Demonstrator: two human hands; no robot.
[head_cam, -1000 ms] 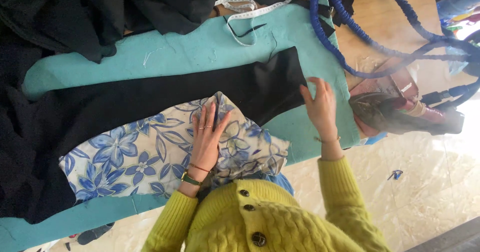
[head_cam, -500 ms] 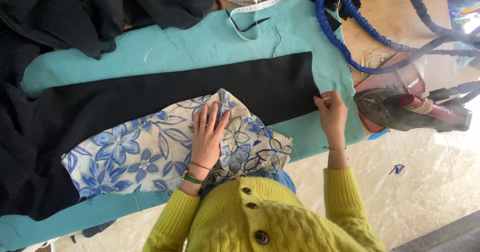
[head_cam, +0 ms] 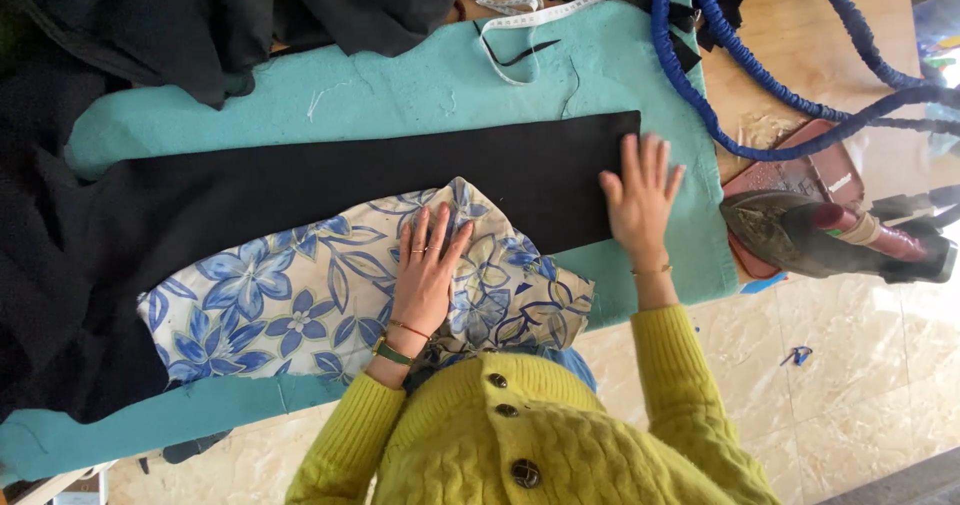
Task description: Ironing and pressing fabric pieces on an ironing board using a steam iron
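Pressing flat with spread fingers, left hand (head_cam: pixel 428 270) on floral cloth (head_cam: pixel 300 300), right hand (head_cam: pixel 638 197) on black strip (head_cam: pixel 350 180).

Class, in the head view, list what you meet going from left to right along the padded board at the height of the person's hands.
Floral cloth → left hand → black strip → right hand → iron.

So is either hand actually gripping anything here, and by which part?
Nothing is gripped. The left hand lies flat, fingers spread, on the blue floral fabric; the right hand presses flat on the end of the black cloth strip.
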